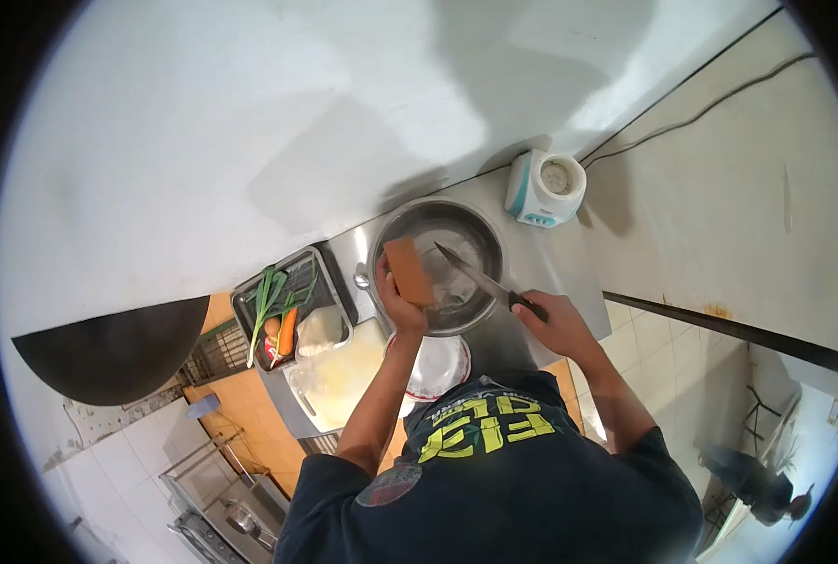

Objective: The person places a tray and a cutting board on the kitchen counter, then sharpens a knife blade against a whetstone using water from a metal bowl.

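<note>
My left hand (403, 307) is closed around a rectangular orange-brown whetstone (409, 271), held tilted over the left side of a round metal basin (496, 242). In my right hand (552, 321) is the dark handle of a kitchen knife (475, 274). Its blade points up and left across the basin, with the tip near the stone but apart from it. What looks like water lies in the basin. Just below the basin is a white plate or bowl with a red rim (439, 368), close to my body.
Left of the basin stand a spoon (361, 279) and a dark tray (332, 273) with green onions (266, 299), a carrot (287, 331) and a pale bag (320, 329). A cutting board (320, 390) lies below. A blender base (543, 191) stands at right by the wall.
</note>
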Demonstrator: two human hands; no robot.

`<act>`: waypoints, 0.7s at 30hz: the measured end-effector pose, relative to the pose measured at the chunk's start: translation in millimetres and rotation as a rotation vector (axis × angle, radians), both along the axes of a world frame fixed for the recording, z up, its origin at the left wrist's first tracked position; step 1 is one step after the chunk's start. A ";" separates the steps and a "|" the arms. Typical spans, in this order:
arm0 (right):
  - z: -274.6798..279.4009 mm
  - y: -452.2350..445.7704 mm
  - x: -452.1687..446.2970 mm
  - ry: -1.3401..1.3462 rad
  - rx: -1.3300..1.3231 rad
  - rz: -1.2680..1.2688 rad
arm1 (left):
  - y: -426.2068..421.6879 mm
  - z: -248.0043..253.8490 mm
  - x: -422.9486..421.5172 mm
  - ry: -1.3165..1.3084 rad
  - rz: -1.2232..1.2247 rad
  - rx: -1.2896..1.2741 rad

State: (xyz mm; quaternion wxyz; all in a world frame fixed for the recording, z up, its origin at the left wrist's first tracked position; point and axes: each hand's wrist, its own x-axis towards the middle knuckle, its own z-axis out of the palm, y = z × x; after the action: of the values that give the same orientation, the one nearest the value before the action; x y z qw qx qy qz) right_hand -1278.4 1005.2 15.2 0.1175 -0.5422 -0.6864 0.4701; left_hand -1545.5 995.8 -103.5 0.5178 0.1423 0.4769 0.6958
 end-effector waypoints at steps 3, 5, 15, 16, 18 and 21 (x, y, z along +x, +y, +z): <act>14.3 1.1 -30.5 0.010 0.255 -0.023 | -7.0 4.1 6.5 0.016 -0.005 0.004; 11.9 2.3 -46.1 -0.028 0.262 0.055 | -13.6 13.1 14.9 0.038 -0.053 -0.057; -12.9 -19.1 -88.7 -0.039 0.409 0.203 | -21.4 7.1 16.3 0.170 0.135 -0.027; -12.8 -21.5 -88.2 -0.037 0.412 0.216 | -24.3 2.9 13.3 0.175 0.143 -0.036; -12.6 -25.2 -85.7 -0.033 0.421 0.242 | -32.7 -1.3 3.6 0.141 0.123 -0.065; -6.5 -30.5 -79.7 -0.015 0.390 0.264 | -39.4 -0.8 -3.4 0.127 0.136 -0.078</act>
State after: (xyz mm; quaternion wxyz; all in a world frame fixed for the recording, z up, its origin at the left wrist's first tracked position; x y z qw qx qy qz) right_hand -1358.1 974.7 8.7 0.1524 -0.4182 -0.8300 0.3361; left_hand -1548.9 956.4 -104.3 0.4433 0.1331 0.5440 0.6998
